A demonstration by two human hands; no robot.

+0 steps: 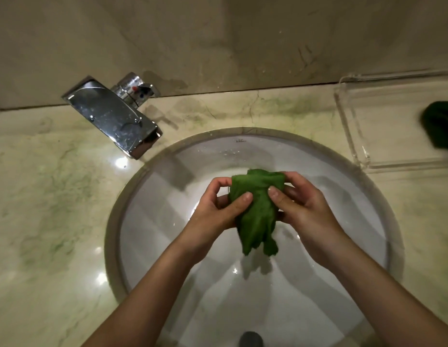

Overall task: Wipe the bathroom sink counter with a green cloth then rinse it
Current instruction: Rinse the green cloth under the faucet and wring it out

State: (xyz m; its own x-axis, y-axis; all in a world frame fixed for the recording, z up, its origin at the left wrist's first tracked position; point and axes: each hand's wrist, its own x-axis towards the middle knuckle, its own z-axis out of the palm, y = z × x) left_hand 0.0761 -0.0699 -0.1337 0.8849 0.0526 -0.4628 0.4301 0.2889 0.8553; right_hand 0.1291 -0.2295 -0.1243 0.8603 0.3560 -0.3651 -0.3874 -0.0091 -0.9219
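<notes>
grips bunched cloth [256,209] with left hand [213,209] and right hand [307,204] above the sink's [168,221] middle, thumbs pressing on top, fingers curled behind; lets its lower end hang free. tap [112,116] at the counter's [42,196] back left edge, clear tray [349,126] at its back right corner.

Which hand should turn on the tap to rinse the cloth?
Probably the left hand. The tap stands at the back left of the sink, on that hand's side, with nothing between. The right hand also grips the cloth and could hold it over the sink alone.
</notes>
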